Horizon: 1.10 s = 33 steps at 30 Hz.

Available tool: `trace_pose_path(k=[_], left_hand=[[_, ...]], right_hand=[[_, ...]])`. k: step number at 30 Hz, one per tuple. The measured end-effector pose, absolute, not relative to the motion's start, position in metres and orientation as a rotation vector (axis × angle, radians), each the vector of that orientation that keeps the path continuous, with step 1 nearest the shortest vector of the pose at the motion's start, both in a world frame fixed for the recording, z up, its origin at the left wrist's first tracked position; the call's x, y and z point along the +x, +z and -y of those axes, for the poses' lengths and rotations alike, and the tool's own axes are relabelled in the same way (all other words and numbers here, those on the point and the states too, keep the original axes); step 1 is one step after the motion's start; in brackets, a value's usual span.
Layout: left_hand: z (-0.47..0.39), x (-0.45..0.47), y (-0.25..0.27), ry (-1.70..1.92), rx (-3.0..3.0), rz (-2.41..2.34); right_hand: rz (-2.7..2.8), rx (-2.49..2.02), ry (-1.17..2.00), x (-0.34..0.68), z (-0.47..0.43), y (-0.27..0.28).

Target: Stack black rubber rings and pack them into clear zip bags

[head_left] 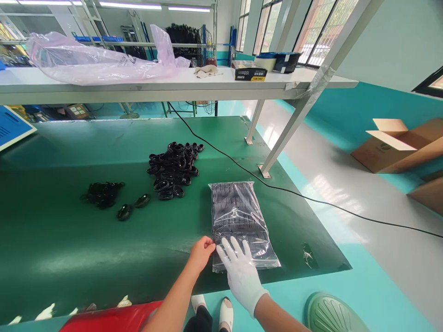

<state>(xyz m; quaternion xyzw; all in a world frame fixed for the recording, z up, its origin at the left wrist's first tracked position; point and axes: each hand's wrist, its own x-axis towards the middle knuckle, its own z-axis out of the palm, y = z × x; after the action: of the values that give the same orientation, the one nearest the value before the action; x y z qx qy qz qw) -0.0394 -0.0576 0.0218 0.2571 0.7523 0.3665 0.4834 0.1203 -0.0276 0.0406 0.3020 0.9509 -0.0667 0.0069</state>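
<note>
A clear zip bag filled with rows of thin black pieces lies flat on the green table. My left hand, bare, has its fingers curled together in a pinch at the bag's lower left edge. In a white glove, my right hand rests with fingers spread over the lower part of the bag, near its zip end. Left of the bag sits a pile of black looped parts. Farther left are a smaller heap of black pieces and two glossy black oval parts.
A black cable crosses the green table behind the bag. Above runs a white shelf with pink plastic wrap and a small box. A red stool and a green stool stand in front; open cartons are right.
</note>
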Motion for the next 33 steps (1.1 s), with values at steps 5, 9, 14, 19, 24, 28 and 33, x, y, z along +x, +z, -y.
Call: trace_pose_path(k=[5, 9, 14, 19, 24, 28, 33], left_hand=[[0.059, -0.038, 0.026, 0.876, 0.666, -1.881], [0.065, -0.036, 0.027, 0.87, 0.662, -1.917], [0.089, -0.018, 0.041, 0.817, 0.818, -2.015], [0.105, 0.008, 0.044, 0.485, 1.303, -2.38], [0.107, 0.011, 0.029, 0.496, 1.607, -2.601], [0.11, 0.008, 0.025, 0.525, 1.702, -2.617], [0.11, 0.007, 0.029, 0.483, 1.661, -2.604]], right_hand=[[-2.968, 0.932, -0.226, 0.122, 0.026, 0.042], [-2.975, 0.887, -0.186, 0.123, 0.025, 0.042], [-2.99, 0.872, -0.152, 0.125, 0.024, 0.038], [-3.007, 0.92, -0.081, 0.123, 0.026, 0.032], [-2.969, 1.0, -0.042, 0.116, 0.033, 0.034], [-2.947, 1.049, -0.077, 0.112, 0.036, 0.038], [-2.946, 1.065, -0.13, 0.111, 0.036, 0.043]])
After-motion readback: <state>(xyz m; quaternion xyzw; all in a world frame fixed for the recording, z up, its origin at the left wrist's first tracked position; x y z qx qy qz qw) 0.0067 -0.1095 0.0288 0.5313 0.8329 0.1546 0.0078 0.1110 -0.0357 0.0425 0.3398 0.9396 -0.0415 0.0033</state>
